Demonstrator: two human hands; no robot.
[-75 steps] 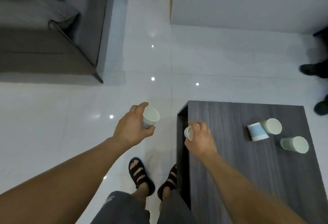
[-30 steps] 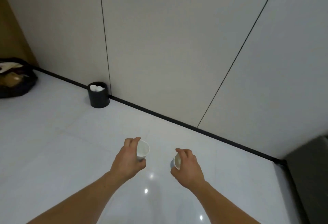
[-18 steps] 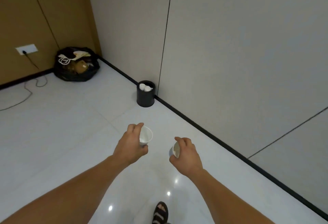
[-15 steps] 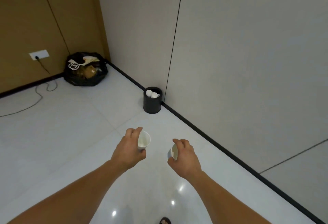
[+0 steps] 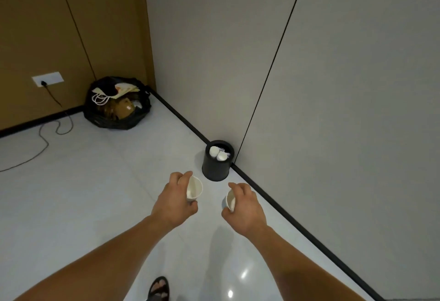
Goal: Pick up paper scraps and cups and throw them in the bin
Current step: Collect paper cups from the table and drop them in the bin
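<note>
Grasping a white paper cup (image 5: 194, 187) between curled fingers and thumb, the left hand (image 5: 175, 202) holds it tilted, mouth turned toward 2 o'clock. The right hand (image 5: 245, 205) wraps a second paper cup (image 5: 230, 199), largely hidden by the fingers, with its mouth facing 9 o'clock. Both hands hover apart over the pale glossy floor (image 5: 78, 205). The round black bin (image 5: 215, 168) stands near them at 12 o'clock, against the dark skirting (image 5: 297, 223) of the grey wall, with discarded white cups (image 5: 217, 154) inside. Well off at 10 o'clock a full black rubbish bag (image 5: 116, 115) sits in the corner beside a wall socket (image 5: 47, 78), and a cable (image 5: 45, 140) trails across the floor. A sandalled foot (image 5: 159, 288) shows at 6 o'clock.
</note>
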